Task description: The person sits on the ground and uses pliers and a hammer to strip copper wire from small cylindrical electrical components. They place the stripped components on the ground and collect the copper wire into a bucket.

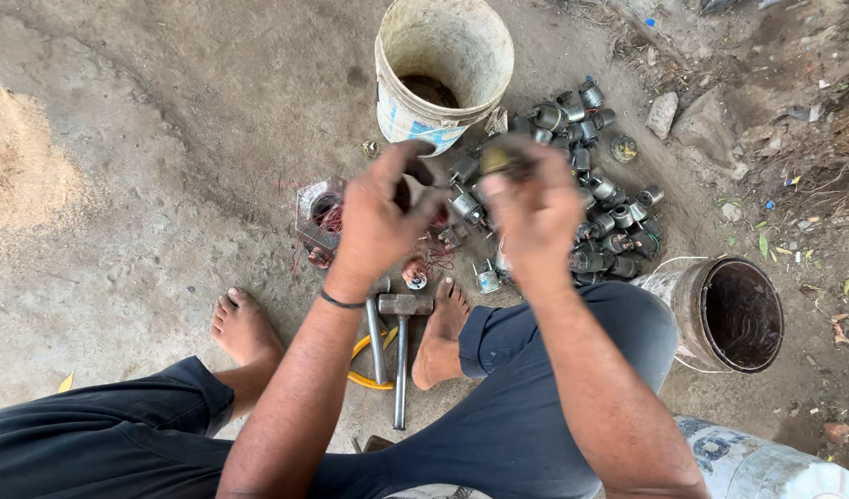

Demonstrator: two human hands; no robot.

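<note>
Dirt floor (166,185): three buckets (443,65), one hammer (403,342).

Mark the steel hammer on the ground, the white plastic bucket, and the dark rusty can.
Steel hammer (404,305), head view, on its head.
White plastic bucket (415,115), head view, on its outer wall.
Dark rusty can (691,300), head view, on its outer wall.

Ground (166,139): rough, matt concrete, dusted.
Bucket (397,102): white plastic, scuffed, soiled.
Motors (600,189): dull grey metal.
Hammer (403,305): worn steel.
Trousers (535,407): dark matt cloth.
</note>
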